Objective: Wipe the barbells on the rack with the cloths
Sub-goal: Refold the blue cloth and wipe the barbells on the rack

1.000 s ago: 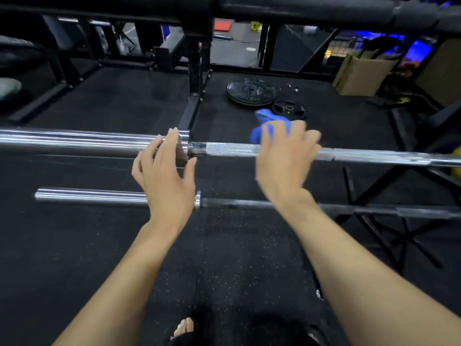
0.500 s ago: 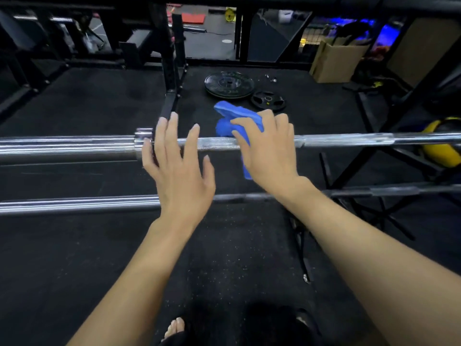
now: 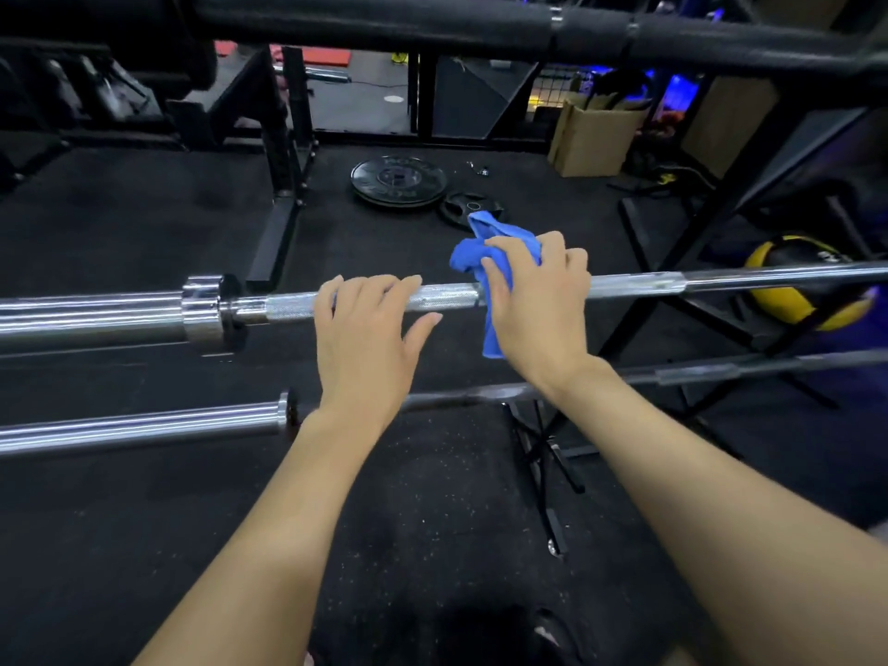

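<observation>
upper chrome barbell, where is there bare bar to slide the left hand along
Free: the knurled stretch of the upper chrome barbell between its collar and the left hand. Only a short gap lies between the left hand and the crumpled blue cloth. Crowded: under the right hand, which grips the cloth on the bar.

Upper barbell (image 3: 451,296) under both hands; cloth (image 3: 485,262) beneath right hand (image 3: 538,300); left hand (image 3: 365,329) beside; lower barbell (image 3: 144,425) nearer; plates (image 3: 396,180) beyond.

We see our right hand (image 3: 538,305) gripping a blue cloth (image 3: 485,262) around the upper barbell (image 3: 634,284), our left hand (image 3: 367,334) resting its fingers on the knurled shaft beside it.
</observation>
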